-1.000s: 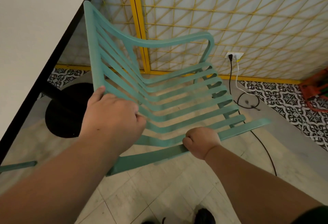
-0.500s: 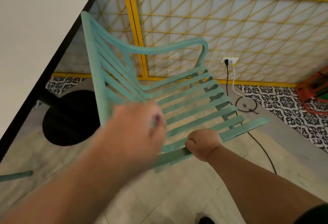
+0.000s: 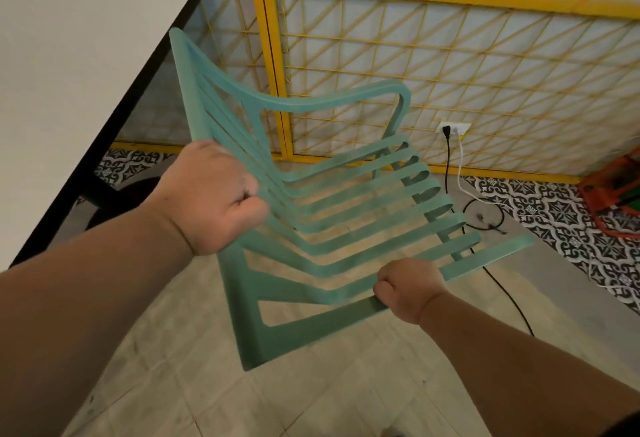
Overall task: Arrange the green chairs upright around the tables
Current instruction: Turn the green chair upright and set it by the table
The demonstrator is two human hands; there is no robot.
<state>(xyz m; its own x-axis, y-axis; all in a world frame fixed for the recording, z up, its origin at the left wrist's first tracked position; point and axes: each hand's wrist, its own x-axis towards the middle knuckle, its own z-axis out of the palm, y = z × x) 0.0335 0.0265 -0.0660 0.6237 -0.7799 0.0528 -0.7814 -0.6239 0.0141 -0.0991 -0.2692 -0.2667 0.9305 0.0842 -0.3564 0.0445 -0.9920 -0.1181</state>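
Beside the tabletop [image 3: 69, 73] at ten o'clock, the green chair [image 3: 332, 102] tilts mid-view, left grip [image 3: 211, 201] clamped on its side rail, right grip [image 3: 408, 289] clamped on the nearest slat; swung carelessly, its back could strike the tabletop edge.

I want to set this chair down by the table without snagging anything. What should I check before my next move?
1. Left hand gripping the green chair at its back: ok.
2. Right hand gripping the chair's near edge slat: ok.
3. Chair legs on the floor: cannot tell, hidden below the seat.
4. Chair back free of the table edge: cannot tell, they overlap in this view.
5. Floor free of cords: not ok, a black cable runs along the floor by the chair.
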